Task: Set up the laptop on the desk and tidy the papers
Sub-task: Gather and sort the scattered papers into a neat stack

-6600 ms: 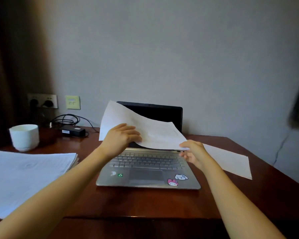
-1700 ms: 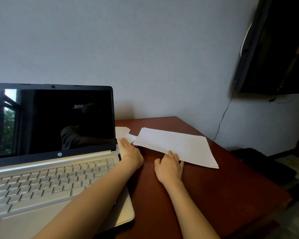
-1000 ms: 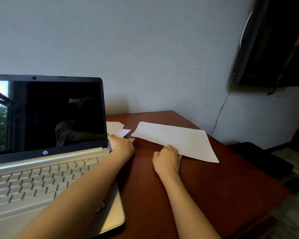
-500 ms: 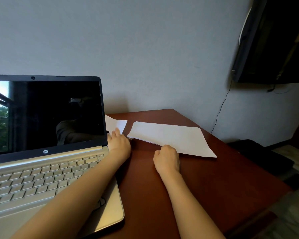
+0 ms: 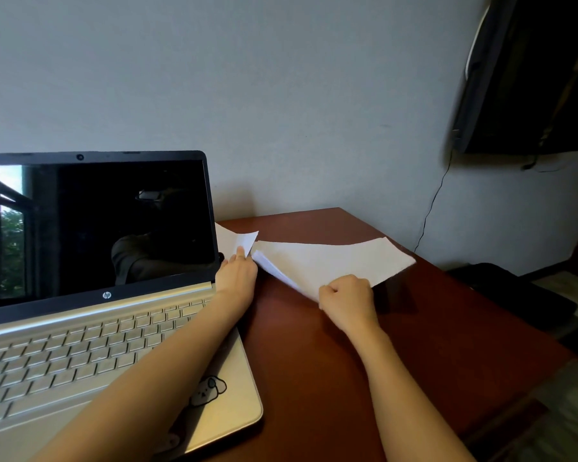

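An open silver laptop (image 5: 90,335) with a dark screen stands at the left of the brown desk (image 5: 414,355). To its right, my right hand (image 5: 346,300) grips the near edge of a thin stack of white papers (image 5: 334,261) and holds it lifted, bowed off the desk. My left hand (image 5: 236,275) lies beside the laptop's hinge, its fingers pinching the corner of a second white sheet (image 5: 234,240) that pokes out from behind the screen.
A grey wall runs behind the desk. A dark wall-mounted screen (image 5: 531,78) hangs at the upper right with a thin cable (image 5: 431,208) trailing down. A black bag (image 5: 514,298) lies low beyond the desk's right edge.
My right hand has closed on the stack's near edge and raised it off the desk. My left hand has taken hold of the small sheet's corner, which now curls upward.
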The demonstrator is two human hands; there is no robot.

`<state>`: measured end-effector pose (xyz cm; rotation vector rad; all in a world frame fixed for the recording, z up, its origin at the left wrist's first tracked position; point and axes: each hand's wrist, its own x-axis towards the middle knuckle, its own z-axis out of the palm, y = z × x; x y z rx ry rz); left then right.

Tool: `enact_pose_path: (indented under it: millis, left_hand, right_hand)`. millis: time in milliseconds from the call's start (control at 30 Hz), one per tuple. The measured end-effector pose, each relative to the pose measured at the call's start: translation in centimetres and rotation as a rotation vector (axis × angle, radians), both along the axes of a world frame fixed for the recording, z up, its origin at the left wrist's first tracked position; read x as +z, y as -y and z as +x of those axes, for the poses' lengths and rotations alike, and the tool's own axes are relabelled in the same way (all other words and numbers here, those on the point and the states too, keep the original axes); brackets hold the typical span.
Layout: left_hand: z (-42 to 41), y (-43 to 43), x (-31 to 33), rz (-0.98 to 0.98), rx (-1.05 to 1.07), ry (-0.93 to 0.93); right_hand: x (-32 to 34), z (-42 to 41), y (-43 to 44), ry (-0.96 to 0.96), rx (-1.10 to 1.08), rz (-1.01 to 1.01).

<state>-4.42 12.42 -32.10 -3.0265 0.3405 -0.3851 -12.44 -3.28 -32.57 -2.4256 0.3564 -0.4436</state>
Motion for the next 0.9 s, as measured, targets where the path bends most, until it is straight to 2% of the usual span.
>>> enact_pose_path:
  millis: [67, 133, 400, 467, 533, 600, 667, 733, 800, 900]
  left_hand:
    - [0.1, -0.1, -0.1, -0.025, -0.013, -0.01]
    - [0.2, -0.3, -0.3, -0.034, -0.038, -0.004]
    - [-0.8, -1.4, 0.9, -0.217, -0.319, 0.027]
    - [-1.7, -1.4, 1.6, -0.293, -0.337, 0.043]
    - [-2.3, -1.5, 2.3, -0.46, -0.335, 0.047]
    - [-2.9, -1.9, 3.0, -0.639, -0.324, 0.041]
    - [-3.4, -2.6, 3.7, -0.781, -0.313, 0.051]
    - [-3.8, -3.2, 4.5, -0.912, -0.263, 0.099]
    - [-4.0, -3.7, 5.1, -1.156, -0.263, 0.062]
    - [-4.7, -4.2, 5.9, -1.506, -0.301, 0.002]
  right_hand:
    - [-0.2, 0.0, 0.7, 0.074, -0.091, 0.232]
    - [-0.4, 0.0, 1.0, 0.158, -0.176, 0.351]
    - [-0.1, -0.9, 0.5, 0.273, -0.192, 0.471]
    - [-0.3, -1.6, 0.1, 0.273, -0.102, 0.392]
    - [-0.7, -2.2, -0.2, 0.225, -0.027, 0.168]
    - [-1.0, -2.6, -0.2, 0.137, -0.084, -0.097]
    - [-0.9, -3.2, 0.1, 0.142, -0.245, -0.165]
    - [-0.7, -3.9, 0.6, 0.249, -0.41, -0.016]
    - [0.1, -4.7, 1.5, 0.355, -0.54, 0.239]
    - [1.2, -5.6, 3.4, 0.448, -0.551, 0.63]
